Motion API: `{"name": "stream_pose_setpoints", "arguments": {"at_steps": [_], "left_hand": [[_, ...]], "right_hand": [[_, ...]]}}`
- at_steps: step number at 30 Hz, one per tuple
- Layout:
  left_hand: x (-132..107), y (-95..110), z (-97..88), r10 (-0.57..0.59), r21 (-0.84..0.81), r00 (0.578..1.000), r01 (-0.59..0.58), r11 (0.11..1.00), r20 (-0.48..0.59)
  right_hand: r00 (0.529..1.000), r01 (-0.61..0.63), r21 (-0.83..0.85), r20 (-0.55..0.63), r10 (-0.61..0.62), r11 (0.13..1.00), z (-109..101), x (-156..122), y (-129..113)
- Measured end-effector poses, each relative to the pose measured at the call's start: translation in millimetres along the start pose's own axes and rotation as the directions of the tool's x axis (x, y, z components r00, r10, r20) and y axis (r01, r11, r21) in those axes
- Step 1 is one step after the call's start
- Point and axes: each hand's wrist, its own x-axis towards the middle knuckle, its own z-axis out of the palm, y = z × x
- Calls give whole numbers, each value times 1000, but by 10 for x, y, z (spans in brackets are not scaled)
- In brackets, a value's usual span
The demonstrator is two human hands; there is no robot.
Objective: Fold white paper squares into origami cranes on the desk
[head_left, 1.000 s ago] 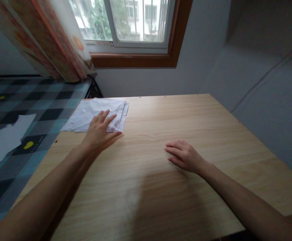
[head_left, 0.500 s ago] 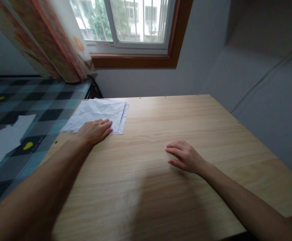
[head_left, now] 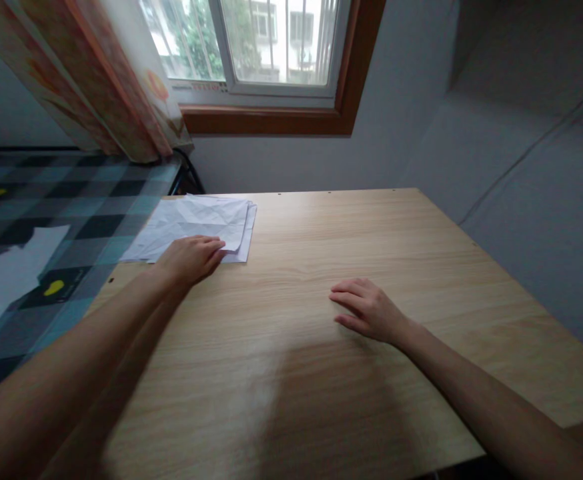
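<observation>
On the far left corner of the wooden table (head_left: 291, 280) lies a stack of creased white paper sheets (head_left: 201, 217). My left hand (head_left: 191, 259) is at the stack's near edge, its fingers on top of the uppermost sheet and its thumb out of sight below. That sheet's near edge looks slightly raised, pinched in the hand, with a lower sheet showing beneath it. Nearer the table's middle, my right hand (head_left: 369, 310) hovers low over or rests on the wood; which, I cannot tell. Its fingers are loosely bent, thumb apart, holding nothing.
Left of the table, a bed with a checked cover (head_left: 101, 227) has loose white paper pieces (head_left: 16, 273) on it. A patterned curtain (head_left: 101, 80) hangs beside the window (head_left: 276, 47). A cable (head_left: 521, 157) runs along the right wall.
My left hand has closed at the edge of the stack, and the top sheet's near edge has risen a little. My right hand has stayed almost still.
</observation>
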Motion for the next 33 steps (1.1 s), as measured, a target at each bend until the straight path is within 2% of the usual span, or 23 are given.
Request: {"name": "stream_pose_setpoints", "arguments": {"at_steps": [2,4,6,7,9,11,12,14,17,20,22,23,24,25,26,27,28,31,33], "left_hand": [[-5,-60,13,-38,5,999,38,999,18],[3,-80,-12,-113,-11,993,113,994,-23],[18,-32,-92,-191,-49,968,186,981,-160],[23,27,-153,-220,-75,941,208,975,-256],[14,224,-296,-178,-94,891,152,984,-418],[-31,524,-413,-70,-69,871,42,997,-486],[-67,702,-441,6,-52,873,-36,998,-487],[-153,1078,-414,174,-39,890,-209,977,-421],[-265,1575,-203,380,-81,883,-415,906,-275],[-307,1842,33,469,-185,869,-493,850,-161],[-297,1861,129,590,-256,803,-588,767,-77],[-286,1831,158,625,-278,780,-608,744,-36],[-272,1784,180,624,-281,781,-599,750,-2],[-259,1728,197,581,-264,814,-555,789,26],[-248,1671,212,498,-230,866,-476,849,44],[-238,1620,227,399,-187,915,-383,905,58],[-230,1581,243,330,-153,940,-316,936,80],[-218,1544,286,264,-100,954,-251,963,145],[-217,1562,303,269,-95,950,-256,962,161]], "right_hand": [[1000,-3,-1,1,3,1000,2,-6,4],[1000,-11,-3,6,11,1000,2,-7,4],[1000,-22,0,15,22,1000,0,-6,3],[999,-30,4,15,30,1000,-2,-6,3],[998,-54,18,-11,54,998,-7,-7,2],[990,-98,50,-97,103,994,-18,-9,0],[977,-128,75,-159,139,989,-27,-10,-2],[924,-204,137,-299,237,969,-47,-10,-4],[794,-324,220,-465,391,920,-71,-11,7],[686,-375,273,-561,463,886,-73,-26,46],[664,-383,272,-583,468,883,-66,-42,80],[666,-387,259,-585,462,885,-64,-49,95],[675,-390,235,-585,450,890,-62,-54,107],[691,-389,203,-580,431,898,-60,-55,114],[717,-381,164,-570,403,910,-59,-48,117],[752,-362,120,-548,365,925,-55,-32,113],[798,-332,72,-511,321,940,-47,-3,103],[945,-203,-58,-274,180,977,22,171,41],[990,-135,-117,-61,129,984,114,348,-13]]}}
